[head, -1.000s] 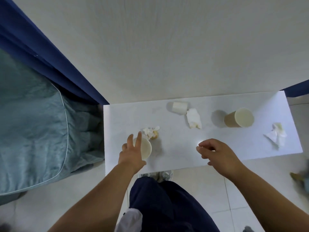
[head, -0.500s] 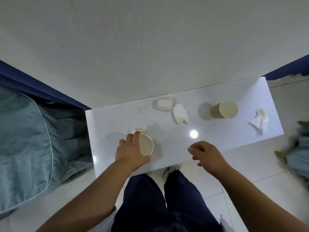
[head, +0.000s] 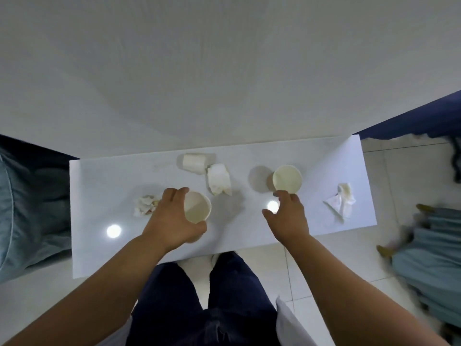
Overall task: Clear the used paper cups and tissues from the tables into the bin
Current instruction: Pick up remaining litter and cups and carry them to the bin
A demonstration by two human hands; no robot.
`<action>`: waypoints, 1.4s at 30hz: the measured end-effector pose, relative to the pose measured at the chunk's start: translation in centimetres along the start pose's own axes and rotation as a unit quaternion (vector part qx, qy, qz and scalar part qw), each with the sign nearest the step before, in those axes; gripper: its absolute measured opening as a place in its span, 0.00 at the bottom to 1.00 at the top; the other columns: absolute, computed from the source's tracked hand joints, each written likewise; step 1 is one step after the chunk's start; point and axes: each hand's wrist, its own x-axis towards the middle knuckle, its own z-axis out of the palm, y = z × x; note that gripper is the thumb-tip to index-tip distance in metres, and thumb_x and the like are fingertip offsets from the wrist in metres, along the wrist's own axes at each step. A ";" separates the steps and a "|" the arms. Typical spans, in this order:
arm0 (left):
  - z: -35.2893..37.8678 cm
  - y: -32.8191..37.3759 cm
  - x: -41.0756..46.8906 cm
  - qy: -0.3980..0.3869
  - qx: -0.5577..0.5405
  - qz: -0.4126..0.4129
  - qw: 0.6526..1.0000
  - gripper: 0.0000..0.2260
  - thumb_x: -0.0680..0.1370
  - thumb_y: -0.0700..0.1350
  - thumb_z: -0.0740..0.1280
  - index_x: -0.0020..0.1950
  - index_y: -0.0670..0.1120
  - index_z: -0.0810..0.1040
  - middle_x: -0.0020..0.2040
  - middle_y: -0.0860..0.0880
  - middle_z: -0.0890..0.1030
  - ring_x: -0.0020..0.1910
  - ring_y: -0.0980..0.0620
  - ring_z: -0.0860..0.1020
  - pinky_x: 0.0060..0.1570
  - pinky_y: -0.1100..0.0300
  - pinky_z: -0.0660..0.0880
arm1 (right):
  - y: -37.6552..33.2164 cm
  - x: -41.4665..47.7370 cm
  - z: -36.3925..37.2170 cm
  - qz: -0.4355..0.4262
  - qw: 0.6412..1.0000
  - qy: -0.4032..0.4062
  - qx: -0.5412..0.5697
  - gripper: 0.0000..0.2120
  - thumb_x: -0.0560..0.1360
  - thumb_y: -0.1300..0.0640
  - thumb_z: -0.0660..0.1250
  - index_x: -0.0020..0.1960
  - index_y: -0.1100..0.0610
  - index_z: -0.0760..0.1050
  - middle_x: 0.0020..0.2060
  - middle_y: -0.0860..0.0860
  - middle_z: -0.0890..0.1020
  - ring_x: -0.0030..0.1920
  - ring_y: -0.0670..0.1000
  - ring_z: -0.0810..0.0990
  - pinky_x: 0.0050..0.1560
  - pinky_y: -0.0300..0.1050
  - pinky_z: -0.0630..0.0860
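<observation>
The left hand (head: 172, 221) grips a paper cup (head: 198, 208) near the table (head: 99, 183) front edge; the right hand (head: 287, 216), fingers spread, hovers beside the second cup (head: 287, 179) — it should close gently round the wall.

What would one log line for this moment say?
left hand: grips near cup | right hand: open, at far cup, contact unclear | table: tipped cup, tissues | bin: not in view
</observation>
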 end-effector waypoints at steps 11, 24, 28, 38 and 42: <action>2.6 5.9 0.6 0.039 0.023 -0.031 0.998 0.43 0.63 0.62 0.69 0.74 0.48 0.60 0.67 0.51 0.63 0.62 0.47 0.69 0.59 0.54 0.70 | 2.5 9.1 -1.6 -0.112 0.950 -0.091 -0.276 0.48 0.75 0.46 0.68 0.77 0.48 0.33 0.75 0.57 0.35 0.75 0.66 0.43 0.71 0.56 0.58; 3.9 5.8 -0.3 0.063 -0.006 -0.059 0.996 0.43 0.67 0.53 0.75 0.75 0.49 0.56 0.69 0.49 0.62 0.63 0.48 0.69 0.57 0.58 0.69 | 2.2 10.5 -1.4 -0.065 0.976 -0.102 -0.180 0.42 0.73 0.48 0.68 0.77 0.48 0.44 0.72 0.54 0.53 0.63 0.62 0.63 0.55 0.52 0.72; 3.2 5.5 -0.8 0.066 0.027 -0.056 0.996 0.46 0.65 0.59 0.74 0.76 0.52 0.52 0.69 0.49 0.66 0.63 0.47 0.70 0.59 0.53 0.72 | 0.6 8.4 -2.4 -0.028 0.997 -0.072 0.000 0.41 0.73 0.42 0.66 0.78 0.49 0.48 0.71 0.52 0.59 0.65 0.61 0.66 0.60 0.52 0.69; 0.2 2.4 -1.7 0.067 0.048 -0.036 0.996 0.53 0.58 0.65 0.76 0.74 0.55 0.48 0.66 0.52 0.71 0.62 0.47 0.72 0.56 0.50 0.75 | -6.0 0.6 -4.4 -0.079 0.950 -0.078 0.293 0.27 0.77 0.45 0.63 0.74 0.47 0.62 0.63 0.45 0.67 0.59 0.45 0.68 0.55 0.39 0.63; -1.2 0.8 -2.1 0.063 0.030 0.007 0.998 0.55 0.57 0.65 0.77 0.74 0.55 0.48 0.65 0.54 0.73 0.62 0.48 0.71 0.58 0.50 0.73 | -8.6 -2.2 -3.3 -0.121 0.942 -0.135 0.281 0.26 0.76 0.45 0.65 0.72 0.46 0.64 0.62 0.43 0.68 0.59 0.45 0.69 0.48 0.30 0.66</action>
